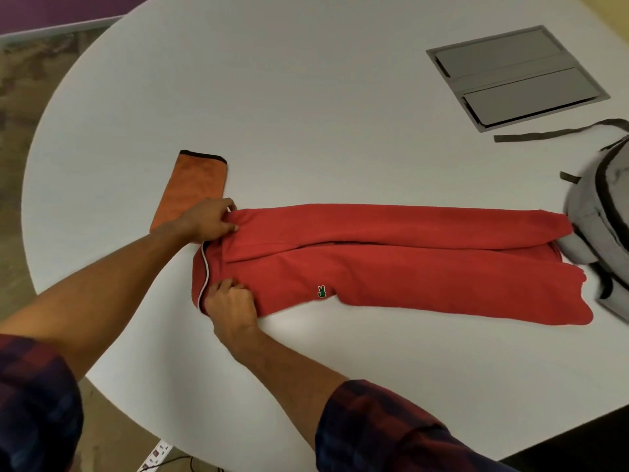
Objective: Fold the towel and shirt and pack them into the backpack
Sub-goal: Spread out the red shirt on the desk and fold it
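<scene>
A red shirt [391, 260] with a small green logo lies folded into a long narrow strip across the white table [306, 114], collar end at the left. My left hand [207, 221] pinches the far corner of the collar end. My right hand [231, 301] grips the near corner of that same end. An orange towel [194, 185], folded into a narrow strip with a dark edge, lies just behind my left hand. The grey backpack [602, 226] sits at the right edge of the view, touching the shirt's far end.
A grey metal cable hatch [517, 76] is set into the table at the back right. A dark backpack strap [551, 132] trails across the table in front of it. A power strip [156, 454] lies on the floor below the table's near edge.
</scene>
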Demonstrator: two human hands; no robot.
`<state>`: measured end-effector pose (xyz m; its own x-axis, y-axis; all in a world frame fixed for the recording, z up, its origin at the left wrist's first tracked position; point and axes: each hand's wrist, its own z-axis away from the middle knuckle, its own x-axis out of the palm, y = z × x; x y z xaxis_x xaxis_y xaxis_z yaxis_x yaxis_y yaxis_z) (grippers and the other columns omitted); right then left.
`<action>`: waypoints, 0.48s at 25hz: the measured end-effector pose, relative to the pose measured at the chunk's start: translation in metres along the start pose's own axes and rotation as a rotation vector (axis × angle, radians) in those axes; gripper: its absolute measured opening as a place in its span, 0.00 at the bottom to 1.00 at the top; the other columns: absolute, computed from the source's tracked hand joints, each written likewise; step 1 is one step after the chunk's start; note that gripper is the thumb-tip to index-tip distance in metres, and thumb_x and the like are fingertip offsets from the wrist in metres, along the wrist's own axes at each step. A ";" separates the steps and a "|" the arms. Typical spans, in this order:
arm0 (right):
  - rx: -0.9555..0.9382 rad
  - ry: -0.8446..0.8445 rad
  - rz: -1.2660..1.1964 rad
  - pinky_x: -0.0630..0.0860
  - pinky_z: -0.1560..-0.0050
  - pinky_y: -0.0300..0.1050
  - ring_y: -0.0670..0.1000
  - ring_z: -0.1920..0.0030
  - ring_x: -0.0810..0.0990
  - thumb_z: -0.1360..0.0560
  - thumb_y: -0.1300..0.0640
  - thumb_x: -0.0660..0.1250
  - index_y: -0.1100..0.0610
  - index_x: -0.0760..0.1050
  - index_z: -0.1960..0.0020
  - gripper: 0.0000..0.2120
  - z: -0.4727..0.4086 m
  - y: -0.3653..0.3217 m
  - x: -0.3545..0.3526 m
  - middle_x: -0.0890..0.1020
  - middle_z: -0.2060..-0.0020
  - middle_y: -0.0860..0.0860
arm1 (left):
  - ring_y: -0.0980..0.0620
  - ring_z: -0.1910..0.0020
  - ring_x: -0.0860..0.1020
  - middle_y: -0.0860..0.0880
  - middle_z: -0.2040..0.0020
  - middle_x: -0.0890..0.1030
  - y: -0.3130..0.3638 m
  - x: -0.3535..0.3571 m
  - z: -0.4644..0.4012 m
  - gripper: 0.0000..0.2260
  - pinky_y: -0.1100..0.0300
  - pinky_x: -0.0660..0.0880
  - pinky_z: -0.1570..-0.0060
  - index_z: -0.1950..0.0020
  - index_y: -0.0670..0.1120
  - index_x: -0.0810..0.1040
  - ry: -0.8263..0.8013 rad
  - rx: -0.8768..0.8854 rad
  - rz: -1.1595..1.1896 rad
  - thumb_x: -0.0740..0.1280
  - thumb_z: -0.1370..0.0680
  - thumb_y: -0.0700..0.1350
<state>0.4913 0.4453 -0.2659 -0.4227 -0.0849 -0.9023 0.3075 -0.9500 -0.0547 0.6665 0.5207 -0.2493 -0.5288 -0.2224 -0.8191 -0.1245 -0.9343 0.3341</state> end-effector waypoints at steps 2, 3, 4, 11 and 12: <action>0.016 0.016 -0.061 0.58 0.77 0.36 0.40 0.75 0.75 0.48 0.43 0.80 0.47 0.79 0.67 0.16 0.007 0.000 -0.004 0.78 0.73 0.43 | 0.49 0.58 0.77 0.44 0.52 0.79 0.001 -0.004 0.002 0.14 0.57 0.73 0.60 0.41 0.39 0.76 -0.006 -0.017 0.112 0.70 0.24 0.44; 0.025 0.048 -0.118 0.62 0.76 0.36 0.41 0.73 0.76 0.47 0.44 0.80 0.47 0.79 0.66 0.15 0.011 0.003 -0.006 0.79 0.72 0.44 | 0.49 0.60 0.76 0.43 0.54 0.79 0.000 -0.006 0.003 0.12 0.58 0.72 0.62 0.43 0.39 0.77 -0.008 -0.019 0.155 0.70 0.24 0.43; 0.028 0.087 -0.182 0.68 0.72 0.38 0.45 0.69 0.80 0.41 0.48 0.79 0.49 0.79 0.60 0.13 0.013 0.005 -0.006 0.82 0.67 0.46 | 0.48 0.59 0.77 0.43 0.54 0.80 -0.002 -0.010 0.005 0.11 0.57 0.73 0.62 0.44 0.40 0.77 -0.025 -0.029 0.188 0.69 0.24 0.43; -0.032 0.316 -1.154 0.79 0.61 0.54 0.61 0.64 0.82 0.25 0.59 0.65 0.59 0.75 0.51 0.05 0.043 0.036 -0.050 0.83 0.61 0.60 | 0.46 0.61 0.71 0.44 0.61 0.74 0.010 -0.052 0.023 0.06 0.56 0.68 0.62 0.58 0.43 0.72 -0.010 -0.190 0.318 0.69 0.26 0.38; -0.015 0.318 -1.269 0.80 0.64 0.50 0.58 0.67 0.83 0.25 0.60 0.66 0.58 0.76 0.50 0.05 0.052 0.052 -0.053 0.83 0.62 0.59 | 0.47 0.63 0.70 0.44 0.63 0.73 0.021 -0.059 0.024 0.06 0.57 0.67 0.65 0.58 0.43 0.72 -0.015 -0.183 0.328 0.68 0.27 0.37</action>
<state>0.4853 0.3851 -0.1990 -0.2055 0.9378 -0.2798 -0.1435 -0.3117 -0.9393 0.6753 0.5211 -0.1827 -0.5281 -0.5151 -0.6751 0.2044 -0.8488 0.4877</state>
